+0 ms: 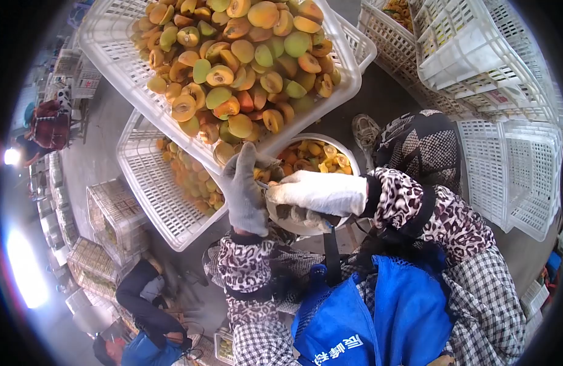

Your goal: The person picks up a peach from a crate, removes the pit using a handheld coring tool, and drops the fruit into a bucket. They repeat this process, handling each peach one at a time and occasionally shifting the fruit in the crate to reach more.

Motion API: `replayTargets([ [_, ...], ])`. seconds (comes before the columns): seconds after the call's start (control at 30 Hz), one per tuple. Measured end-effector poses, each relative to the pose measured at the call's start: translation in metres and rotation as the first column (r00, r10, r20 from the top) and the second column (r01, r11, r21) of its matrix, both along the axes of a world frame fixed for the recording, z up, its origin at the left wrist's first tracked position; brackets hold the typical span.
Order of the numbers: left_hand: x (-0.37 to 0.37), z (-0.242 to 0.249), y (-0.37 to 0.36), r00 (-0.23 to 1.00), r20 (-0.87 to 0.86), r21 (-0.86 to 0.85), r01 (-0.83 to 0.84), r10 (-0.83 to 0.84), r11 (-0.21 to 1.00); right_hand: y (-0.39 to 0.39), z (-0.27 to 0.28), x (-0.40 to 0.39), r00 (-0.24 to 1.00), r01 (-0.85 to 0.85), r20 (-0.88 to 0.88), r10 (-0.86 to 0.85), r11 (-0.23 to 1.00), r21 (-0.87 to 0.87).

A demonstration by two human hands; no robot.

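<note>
My left hand [243, 194], in a grey glove, is curled with its thumb up over the front corner of the upper crate. Between its fingers shows a piece of apricot [262, 175], mostly hidden. My right hand [318, 194], in a white glove, is closed around a thin metal tool [262, 185]; only its tip shows, pointing at the left hand. Beneath both hands stands a white bucket [353, 163] with cut apricot pieces [315, 156]. The upper white crate [120, 67] is heaped with halved apricots [233, 67], orange and green.
Under the upper crate sits another white crate [156, 210] with more apricots. Stacked white crates [476, 61] stand at the right, above an upright crate [510, 174]. A person [150, 317] sits at lower left near yellowish crates [114, 210]. Another person [50, 125] is farther off.
</note>
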State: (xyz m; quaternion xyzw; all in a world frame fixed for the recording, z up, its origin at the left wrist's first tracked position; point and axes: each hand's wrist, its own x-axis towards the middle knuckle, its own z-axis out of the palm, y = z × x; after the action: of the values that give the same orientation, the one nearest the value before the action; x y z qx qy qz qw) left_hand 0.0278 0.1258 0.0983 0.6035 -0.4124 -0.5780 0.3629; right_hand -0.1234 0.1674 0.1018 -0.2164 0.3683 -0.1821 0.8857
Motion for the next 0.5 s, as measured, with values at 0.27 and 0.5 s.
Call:
replayTargets([
  [0.27,0.003,-0.011,0.0,0.888,-0.456,0.209,0.042,0.06,0.977,0.009,-0.041,-0.006,0.961,0.085,0.246,-0.129,0.979,0.184],
  [0.5,0.002,-0.003,0.012,0.604,-0.722,0.487,0.097,0.338,0.868,0.005,-0.01,-0.027,0.972,-0.233,-0.109,0.209,0.927,-0.294],
])
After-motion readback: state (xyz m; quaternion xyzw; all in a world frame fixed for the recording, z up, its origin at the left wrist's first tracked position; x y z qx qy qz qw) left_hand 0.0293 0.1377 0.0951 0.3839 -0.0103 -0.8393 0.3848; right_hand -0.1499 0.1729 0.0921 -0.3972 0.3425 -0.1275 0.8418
